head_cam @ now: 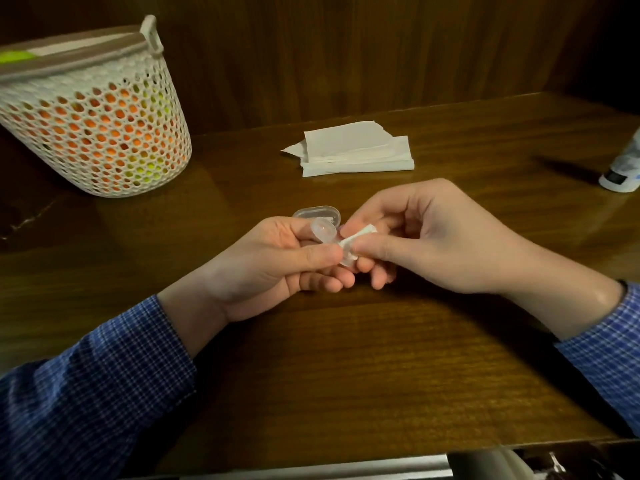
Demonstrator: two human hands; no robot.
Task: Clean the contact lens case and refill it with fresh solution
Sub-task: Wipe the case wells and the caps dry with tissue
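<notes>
**Desk:** What does the frame show?

**Photographer:** A person in blue checked sleeves, mid-clean, over a dark wooden table (346,358). The left hand (277,261) has its fingers and thumb curled round a clear contact lens case (323,232), held just above the tabletop between the two hands. The right hand (426,237) pinches a small twist of white tissue (356,237) against the case, thumb and forefinger closed on it.

**Desk:** So which step is this?

**Photographer:** By my reading, the wiping step — the wells being dried or rubbed out, with refilling not yet begun. A clear lid or second half of the case (313,213) shows just beyond the left fingers; whether it is attached I cannot tell.

**Desk:** And what comes after?

**Photographer:** Likely putting the tissue down and reaching for the white bottle (623,171), well off to the far right of the right hand at the frame's edge — presumably the solution. That would call for holding the case level so the wells take the liquid.

**Desk:** Any readable brand?

**Photographer:** None. The bottle carries a dark patch and blue marks, too blurred to read. Spare folded tissues (356,154) lie beyond both hands; a white mesh basket (97,116) stands far left.
</notes>
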